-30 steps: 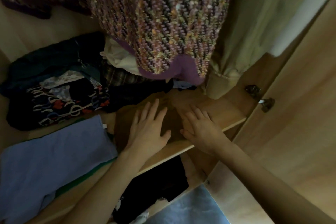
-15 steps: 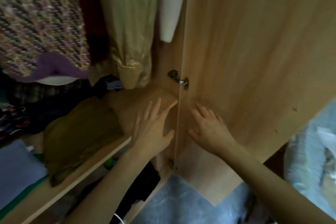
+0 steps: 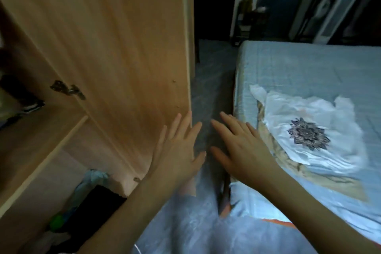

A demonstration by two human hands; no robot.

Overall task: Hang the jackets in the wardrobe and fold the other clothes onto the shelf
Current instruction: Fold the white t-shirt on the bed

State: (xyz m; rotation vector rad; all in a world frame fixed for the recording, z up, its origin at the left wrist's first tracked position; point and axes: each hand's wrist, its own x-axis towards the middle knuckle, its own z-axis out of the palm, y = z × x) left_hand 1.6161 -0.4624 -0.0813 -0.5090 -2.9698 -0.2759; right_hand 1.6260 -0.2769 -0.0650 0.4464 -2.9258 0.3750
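We see only a corner of the wardrobe shelf [image 3: 31, 136] before the left edge cuts it off, and the clothes on it are dark smears we cannot name. The open wardrobe door [image 3: 107, 47] hides the rest of the interior and runs out past the top. Below the shelf, a dark heap [image 3: 86, 208] and something green [image 3: 56, 219] are too dim to identify. The white garment [image 3: 321, 130] on the bed [image 3: 309, 68] is blurred. Objects in the dark far room [image 3: 247, 16] stay unreadable.
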